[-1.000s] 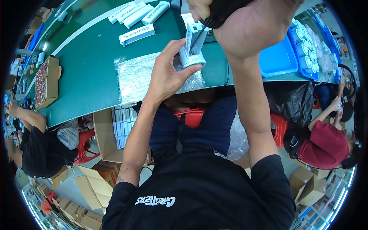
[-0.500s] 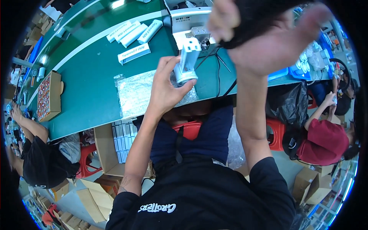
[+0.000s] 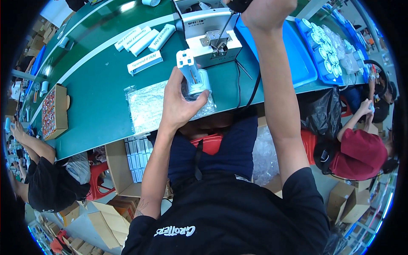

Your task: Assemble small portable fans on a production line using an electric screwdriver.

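My left hand [image 3: 176,106] grips a white plastic housing [image 3: 192,75] with a long hollow handle and a round end, tilted above the bench. Its thumb presses against the round end. At the top edge, my right hand [image 3: 270,15] is closed on a screwdriver [image 3: 239,5] with a black body, the fingers partly cut off by the frame. The thin metal shaft points down at the front of a white machine [image 3: 197,36], near its metal block. Whether the tip touches the machine, I cannot tell.
Several white printed boxes [image 3: 146,41] lie left of the machine. A bubble-wrap sheet [image 3: 146,102] covers the bench by my left hand. Right are a blue tray [image 3: 304,78] and another with white round parts [image 3: 325,53]. Black cables [image 3: 255,91] hang over the edge. People sit at both sides.
My right hand has swung up and away with the screwdriver, bringing its shaft to the machine's front. My left hand has shifted slightly left with the housing, now turned a little.
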`<state>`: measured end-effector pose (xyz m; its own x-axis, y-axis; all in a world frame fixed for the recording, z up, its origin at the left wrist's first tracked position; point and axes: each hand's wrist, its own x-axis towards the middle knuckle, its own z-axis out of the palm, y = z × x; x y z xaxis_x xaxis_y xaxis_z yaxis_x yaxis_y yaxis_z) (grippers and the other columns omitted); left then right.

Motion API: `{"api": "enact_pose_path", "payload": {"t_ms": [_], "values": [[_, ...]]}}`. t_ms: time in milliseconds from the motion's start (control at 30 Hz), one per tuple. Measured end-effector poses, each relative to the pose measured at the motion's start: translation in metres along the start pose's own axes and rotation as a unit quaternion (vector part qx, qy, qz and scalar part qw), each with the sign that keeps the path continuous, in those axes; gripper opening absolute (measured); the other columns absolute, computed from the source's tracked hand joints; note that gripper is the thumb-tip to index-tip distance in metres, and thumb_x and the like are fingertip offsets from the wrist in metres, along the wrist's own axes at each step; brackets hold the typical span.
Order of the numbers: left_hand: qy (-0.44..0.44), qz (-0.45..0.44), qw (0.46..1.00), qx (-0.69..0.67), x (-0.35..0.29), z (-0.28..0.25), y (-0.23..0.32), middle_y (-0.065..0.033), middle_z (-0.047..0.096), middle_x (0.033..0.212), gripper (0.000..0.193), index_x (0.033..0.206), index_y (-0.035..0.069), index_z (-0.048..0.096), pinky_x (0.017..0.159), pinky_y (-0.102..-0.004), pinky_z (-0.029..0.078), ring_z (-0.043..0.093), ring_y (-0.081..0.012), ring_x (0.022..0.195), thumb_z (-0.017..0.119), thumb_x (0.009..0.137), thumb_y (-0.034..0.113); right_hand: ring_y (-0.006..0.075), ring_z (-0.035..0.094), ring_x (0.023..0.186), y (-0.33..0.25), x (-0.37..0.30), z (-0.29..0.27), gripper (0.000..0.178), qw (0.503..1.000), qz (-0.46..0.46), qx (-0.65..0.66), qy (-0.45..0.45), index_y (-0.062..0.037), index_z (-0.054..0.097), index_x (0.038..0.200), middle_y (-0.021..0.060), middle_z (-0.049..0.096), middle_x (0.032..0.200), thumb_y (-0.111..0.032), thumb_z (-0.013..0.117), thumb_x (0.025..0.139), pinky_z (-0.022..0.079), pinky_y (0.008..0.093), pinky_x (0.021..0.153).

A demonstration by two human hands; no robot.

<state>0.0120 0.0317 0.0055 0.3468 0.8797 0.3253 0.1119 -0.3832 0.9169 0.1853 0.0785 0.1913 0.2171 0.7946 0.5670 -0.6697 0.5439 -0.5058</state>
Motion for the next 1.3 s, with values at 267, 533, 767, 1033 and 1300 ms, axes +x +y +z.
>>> {"api": "enact_pose_path", "payload": {"t_ms": [267, 533, 767, 1033, 1300], "values": [[-0.032, 0.022, 0.998, 0.049, 0.001, -0.002, -0.001, -0.0112, 0.051, 0.094, 0.043, 0.109, 0.001, 0.053, 0.077, -0.0364, 0.047, 0.051, -0.0239, 0.082, 0.078, 0.077, 0.015, 0.0111, 0.052, 0.040, 0.013, 0.011, -0.026, 0.068, 0.931, -0.155, -0.308, -0.123, -0.0087, 0.057, 0.076, 0.0051, 0.055, 0.055, -0.070, 0.048, 0.103, 0.040, 0.0253, 0.036], [-0.032, 0.049, 0.997, 0.058, 0.001, 0.002, 0.000, -0.0154, 0.059, 0.111, 0.059, 0.127, -0.001, 0.060, 0.088, -0.0378, 0.051, 0.063, -0.0301, 0.098, 0.085, 0.079, 0.022, 0.0114, 0.051, 0.039, 0.002, -0.002, -0.007, 0.069, 0.991, 0.001, -0.131, -0.037, -0.0085, 0.056, 0.076, 0.0040, 0.054, 0.055, -0.071, 0.047, 0.103, 0.040, 0.0254, 0.036], [-0.028, 0.049, 0.997, 0.056, -0.001, 0.000, -0.005, -0.0145, 0.060, 0.113, 0.060, 0.127, -0.001, 0.061, 0.088, -0.0377, 0.051, 0.063, -0.0304, 0.098, 0.087, 0.079, 0.023, 0.0126, 0.049, 0.037, -0.014, -0.028, 0.018, 0.073, 0.984, 0.087, 0.154, 0.000, -0.0090, 0.056, 0.081, 0.0052, 0.055, 0.054, -0.078, 0.042, 0.100, 0.041, 0.0258, 0.035], [-0.025, 0.047, 0.998, 0.037, 0.003, 0.004, -0.009, -0.0120, 0.062, 0.107, 0.060, 0.125, -0.001, 0.063, 0.081, -0.0363, 0.052, 0.063, -0.0254, 0.091, 0.090, 0.079, 0.027, 0.0123, 0.054, 0.045, -0.041, -0.055, 0.008, 0.062, 0.980, -0.046, -0.165, -0.102, -0.0077, 0.057, 0.083, 0.0037, 0.056, 0.062, -0.068, 0.053, 0.100, 0.048, 0.0288, 0.039], [-0.017, 0.031, 0.998, 0.048, 0.000, 0.003, -0.006, -0.0102, 0.061, 0.103, 0.063, 0.125, 0.000, 0.063, 0.077, -0.0347, 0.051, 0.061, -0.0225, 0.087, 0.093, 0.076, 0.028, 0.0125, 0.054, 0.046, -0.002, -0.058, 0.023, 0.063, 0.980, -0.036, -0.170, -0.098, -0.0074, 0.056, 0.084, 0.0041, 0.056, 0.062, -0.068, 0.053, 0.100, 0.048, 0.0288, 0.040]]}}
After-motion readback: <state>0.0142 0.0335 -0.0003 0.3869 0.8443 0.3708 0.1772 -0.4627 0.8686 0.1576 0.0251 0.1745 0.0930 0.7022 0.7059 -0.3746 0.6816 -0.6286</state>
